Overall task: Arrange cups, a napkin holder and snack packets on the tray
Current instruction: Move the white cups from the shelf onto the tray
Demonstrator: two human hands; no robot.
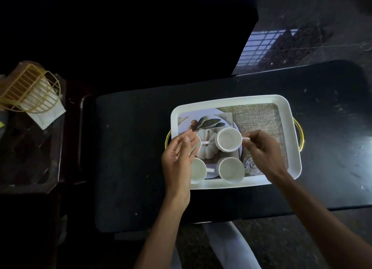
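A white tray [231, 100] with gold handles sits on a dark table [130, 148], its floor printed with a pumpkin and leaves on burlap. Four white cups stand upright in the tray's left half. The right hand [263, 154] pinches the handle of the far right cup [229, 139] between thumb and fingertips. The near right cup [231, 169] and near left cup [198, 170] stand close to the tray's near rim. The left hand [179, 158] hovers with fingers loosely spread, holding nothing, and partly covers the far left cup [198, 143]. Well to the left, a gold wire napkin holder [30, 87] with white napkins leans on a dark side table [30, 158].
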